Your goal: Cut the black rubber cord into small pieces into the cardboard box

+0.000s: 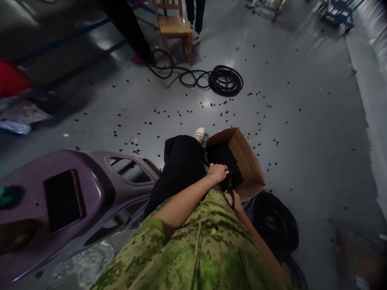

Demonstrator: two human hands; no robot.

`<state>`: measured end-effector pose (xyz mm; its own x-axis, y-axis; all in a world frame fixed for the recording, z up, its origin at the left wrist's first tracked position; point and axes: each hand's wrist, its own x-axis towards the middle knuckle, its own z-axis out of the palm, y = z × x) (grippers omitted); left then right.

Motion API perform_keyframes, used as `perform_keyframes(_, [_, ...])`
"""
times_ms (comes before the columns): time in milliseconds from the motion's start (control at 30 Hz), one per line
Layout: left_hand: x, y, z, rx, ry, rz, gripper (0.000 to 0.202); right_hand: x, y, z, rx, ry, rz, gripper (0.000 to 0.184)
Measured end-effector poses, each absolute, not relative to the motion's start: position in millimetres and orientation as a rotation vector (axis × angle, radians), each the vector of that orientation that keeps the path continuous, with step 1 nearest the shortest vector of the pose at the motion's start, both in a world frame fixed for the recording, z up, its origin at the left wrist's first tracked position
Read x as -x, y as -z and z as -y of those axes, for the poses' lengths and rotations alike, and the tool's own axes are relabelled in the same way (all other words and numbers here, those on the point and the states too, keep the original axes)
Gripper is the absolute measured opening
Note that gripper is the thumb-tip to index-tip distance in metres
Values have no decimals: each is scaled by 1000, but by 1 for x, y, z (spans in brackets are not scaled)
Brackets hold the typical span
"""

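My left hand [219, 172] is closed, fingers wrapped round what looks like a thin black tube, mostly hidden by the fingers. Just below it, my right hand [235, 199] grips a pair of scissors [231, 195] by the dark handles, with the blades pointing up toward the left hand. Both hands are over the near edge of an open cardboard box [249, 161]. Inside the box lies a heap of small black pieces [226, 157].
Small black rings are scattered over the grey floor. A coil of black tube [225, 80] lies ahead; another dark coil [273, 221] is right of the box. At left, a purple plastic stool [93, 181] carries a phone [64, 200]. Beyond are a wooden chair [175, 26] and people's legs.
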<state>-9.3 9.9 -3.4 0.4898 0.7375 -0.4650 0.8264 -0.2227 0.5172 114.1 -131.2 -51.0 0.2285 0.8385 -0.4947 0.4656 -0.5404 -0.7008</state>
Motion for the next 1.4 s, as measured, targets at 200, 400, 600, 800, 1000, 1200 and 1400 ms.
perform_keyframes(200, [9,4,-9,-2019,178,-1253,30,-115,56,131,2154,-1208,1200,34])
perform_keyframes(400, [9,3,-9,-2012,149,-1272,30,-115,57,133,2107,-1220,1208,34])
perform_keyframes(600, [9,5,-9,-1991,152,-1294,29,-115,56,133,2078,-1194,1192,36])
perform_keyframes(800, [9,4,-8,-2002,150,-1294,29,-113,51,131,2103,-1214,1206,34])
perform_keyframes(1000, [9,3,-9,-2001,163,-1279,30,-112,47,130,2112,-1202,1192,35])
perform_keyframes(1200, [10,4,-9,-2010,180,-1265,30,-113,52,131,2144,-1184,1203,34])
perform_keyframes(1400, [10,2,-9,-2017,182,-1246,31,-114,57,132,2139,-1180,1193,32])
